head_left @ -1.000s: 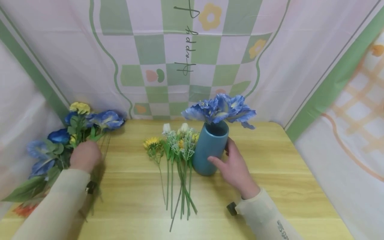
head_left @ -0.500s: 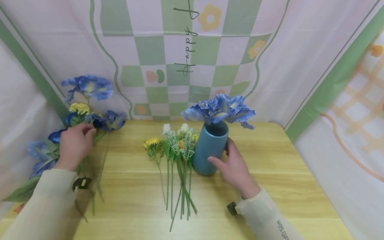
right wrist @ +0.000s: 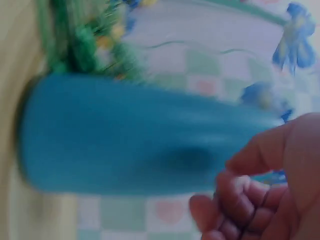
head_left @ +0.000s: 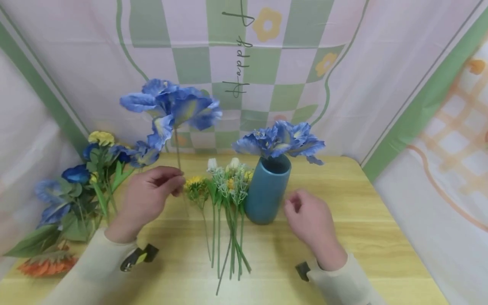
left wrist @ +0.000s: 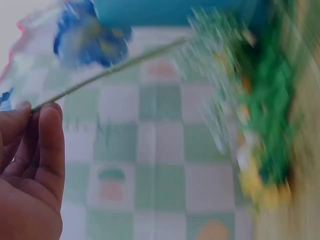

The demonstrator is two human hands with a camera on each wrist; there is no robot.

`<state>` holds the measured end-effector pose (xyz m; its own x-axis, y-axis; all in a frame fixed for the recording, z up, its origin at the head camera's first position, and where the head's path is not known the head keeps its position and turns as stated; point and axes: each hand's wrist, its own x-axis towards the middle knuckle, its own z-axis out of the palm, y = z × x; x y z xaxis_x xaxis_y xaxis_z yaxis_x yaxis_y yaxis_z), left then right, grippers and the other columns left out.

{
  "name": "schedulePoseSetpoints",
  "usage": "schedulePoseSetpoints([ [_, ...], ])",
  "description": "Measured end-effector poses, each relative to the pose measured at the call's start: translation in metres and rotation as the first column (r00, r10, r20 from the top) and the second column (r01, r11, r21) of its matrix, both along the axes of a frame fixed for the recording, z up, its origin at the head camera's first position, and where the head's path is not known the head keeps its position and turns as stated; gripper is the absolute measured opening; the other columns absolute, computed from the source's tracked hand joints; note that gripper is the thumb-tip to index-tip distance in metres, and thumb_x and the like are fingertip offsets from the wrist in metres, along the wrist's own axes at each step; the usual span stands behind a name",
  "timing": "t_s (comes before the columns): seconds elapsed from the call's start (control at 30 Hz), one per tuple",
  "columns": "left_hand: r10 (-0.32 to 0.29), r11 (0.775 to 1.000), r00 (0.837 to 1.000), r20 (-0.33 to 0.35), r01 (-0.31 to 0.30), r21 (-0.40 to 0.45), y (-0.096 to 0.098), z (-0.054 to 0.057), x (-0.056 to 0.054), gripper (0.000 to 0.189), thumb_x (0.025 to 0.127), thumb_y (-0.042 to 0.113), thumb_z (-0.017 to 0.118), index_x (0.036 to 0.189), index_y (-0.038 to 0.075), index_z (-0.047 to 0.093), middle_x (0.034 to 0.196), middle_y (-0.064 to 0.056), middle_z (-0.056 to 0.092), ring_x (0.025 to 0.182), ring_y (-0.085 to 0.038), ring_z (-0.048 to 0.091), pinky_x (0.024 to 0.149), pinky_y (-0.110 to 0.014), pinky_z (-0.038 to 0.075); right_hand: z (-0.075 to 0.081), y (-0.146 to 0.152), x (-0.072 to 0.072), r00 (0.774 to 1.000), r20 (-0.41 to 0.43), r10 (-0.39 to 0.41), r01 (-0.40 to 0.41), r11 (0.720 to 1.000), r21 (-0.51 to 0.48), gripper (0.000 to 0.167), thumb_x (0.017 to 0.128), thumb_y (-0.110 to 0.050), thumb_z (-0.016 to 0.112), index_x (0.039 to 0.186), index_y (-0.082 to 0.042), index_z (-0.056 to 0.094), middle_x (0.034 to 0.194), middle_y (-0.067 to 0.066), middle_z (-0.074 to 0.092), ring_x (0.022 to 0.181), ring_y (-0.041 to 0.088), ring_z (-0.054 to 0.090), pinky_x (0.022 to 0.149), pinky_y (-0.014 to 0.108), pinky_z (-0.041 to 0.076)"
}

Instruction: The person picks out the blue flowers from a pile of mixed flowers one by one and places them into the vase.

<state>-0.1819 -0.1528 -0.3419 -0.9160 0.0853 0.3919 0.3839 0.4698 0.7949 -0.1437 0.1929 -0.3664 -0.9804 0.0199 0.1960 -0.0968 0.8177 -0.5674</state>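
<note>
In the head view my left hand [head_left: 146,197] pinches the thin stem of a blue iris [head_left: 187,106], held upright over the left part of the table. The left wrist view shows that stem [left wrist: 112,71] between thumb and fingertips. A teal vase [head_left: 267,197] stands right of centre with blue irises [head_left: 280,142] in its mouth. Just to the vase's right is my right hand [head_left: 310,218], apart from it, fingers loosely curled and holding nothing. The right wrist view, blurred, has that hand's fingers near the vase's [right wrist: 125,135] upper side.
Left of the vase lie several stems with white tulips [head_left: 234,163] and a yellow flower [head_left: 196,186]. A heap of blue and yellow flowers [head_left: 101,137] and an orange flower [head_left: 47,267] lies along the table's left side. A checked cloth [head_left: 190,63] hangs behind.
My left hand has lifted the blue iris from the left heap and carried it right, toward the centre. The right hand has let go of the vase and drawn slightly back.
</note>
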Motion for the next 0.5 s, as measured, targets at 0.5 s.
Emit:
schedulePoseSetpoints([
  [0.5, -0.569, 0.814, 0.75, -0.339, 0.573, -0.099, 0.108, -0.006, 0.028, 0.009, 0.087, 0.003, 0.074, 0.096, 0.005, 0.076, 0.087, 0.0, 0.072, 0.071, 0.001, 0.06, 0.062, -0.014, 0.052, 0.027, -0.021, 0.031, 0.589, -0.752, 0.296, -0.423, 0.906, 0.025, 0.034, 0.104, -0.03, 0.053, 0.105, 0.001, 0.068, 0.097, 0.012, 0.071, 0.088, 0.026, 0.068, 0.077, 0.036, 0.056],
])
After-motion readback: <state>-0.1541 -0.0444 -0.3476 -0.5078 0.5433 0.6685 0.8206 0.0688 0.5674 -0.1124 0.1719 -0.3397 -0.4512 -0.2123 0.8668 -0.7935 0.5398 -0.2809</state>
